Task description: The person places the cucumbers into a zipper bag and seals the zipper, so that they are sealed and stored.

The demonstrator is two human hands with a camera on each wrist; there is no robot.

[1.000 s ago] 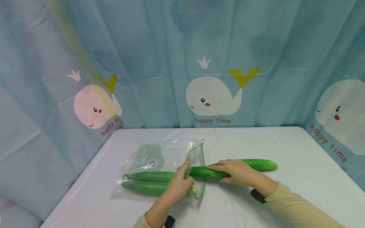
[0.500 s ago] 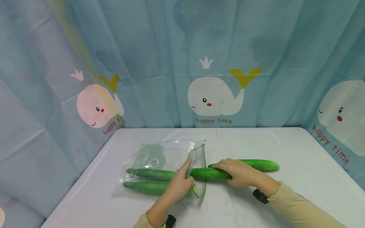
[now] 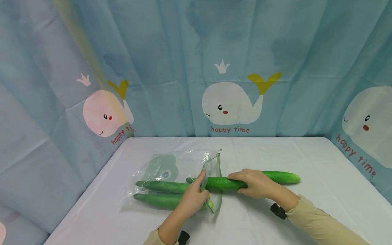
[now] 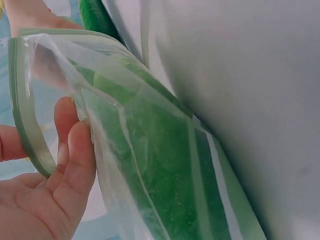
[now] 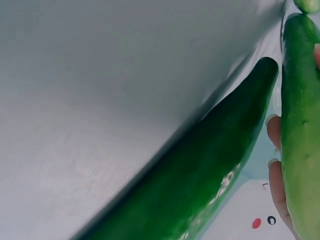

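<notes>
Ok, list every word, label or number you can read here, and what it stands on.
"happy time": curtain, under the middle whale.
"happy time": curtain, under the right-hand whale.
"happy ti": curtain, under the left-hand whale; the rest is broken by a fold.
Green patch of the bag: its marks are too small to read.

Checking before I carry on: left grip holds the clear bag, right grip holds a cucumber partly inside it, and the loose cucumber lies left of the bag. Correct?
No: the loose cucumber lies right of the clear bag, partly behind the right grip; the head view shows it. The rest stands: left grip on the bag, held cucumber partly inside.
</notes>
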